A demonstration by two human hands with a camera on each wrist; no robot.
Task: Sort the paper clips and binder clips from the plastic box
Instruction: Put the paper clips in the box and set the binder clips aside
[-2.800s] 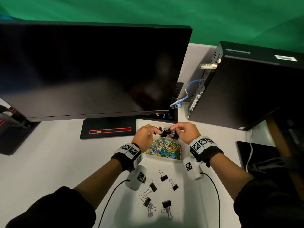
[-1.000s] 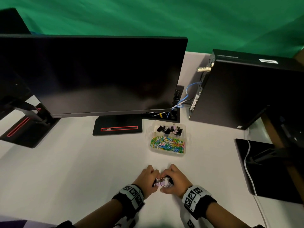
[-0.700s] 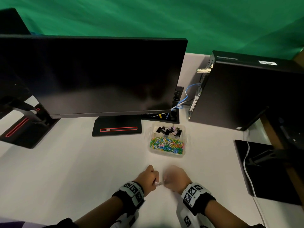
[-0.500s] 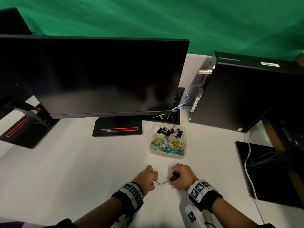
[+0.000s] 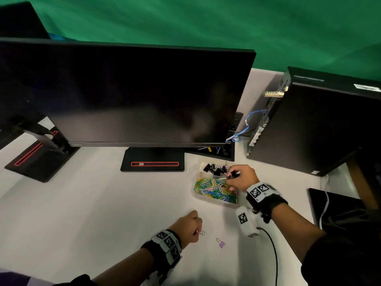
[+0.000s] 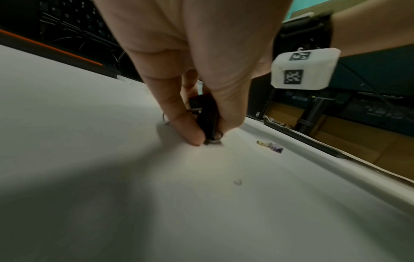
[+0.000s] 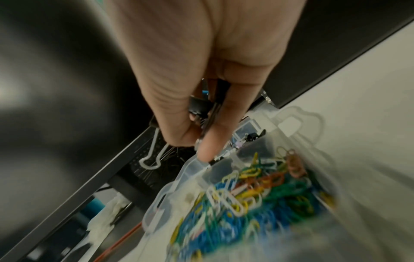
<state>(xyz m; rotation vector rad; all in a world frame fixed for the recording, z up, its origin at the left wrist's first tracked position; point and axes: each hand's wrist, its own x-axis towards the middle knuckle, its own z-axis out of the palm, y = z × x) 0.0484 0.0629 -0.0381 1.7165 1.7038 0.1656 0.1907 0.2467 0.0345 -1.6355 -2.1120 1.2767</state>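
A clear plastic box (image 5: pixel 195 169) stands in front of the monitor. Coloured paper clips (image 5: pixel 213 188) fill its near part and black binder clips (image 5: pixel 212 169) its far part. My right hand (image 5: pixel 231 175) is over the box's right side, pinching a black binder clip (image 7: pixel 198 107) whose silver handle (image 7: pixel 152 154) hangs down; the box rim (image 7: pixel 291 120) and paper clips (image 7: pixel 257 186) lie below. My left hand (image 5: pixel 196 231) is at the table's front, pinching a binder clip (image 6: pixel 207 115) against the table. A purple binder clip (image 5: pixel 221 243) lies loose beside it.
A large black monitor (image 5: pixel 127 96) and its stand base (image 5: pixel 152 159) rise behind the box. A black computer tower (image 5: pixel 313 124) with blue cables (image 5: pixel 247 122) stands at the right, a second stand (image 5: pixel 39 157) at the left, a black pad (image 5: pixel 334 207) at the far right.
My right hand left the left hand at the table's front and moved up to the box, still pinching a black clip. A purple clip now lies on the table. The left hand stayed.
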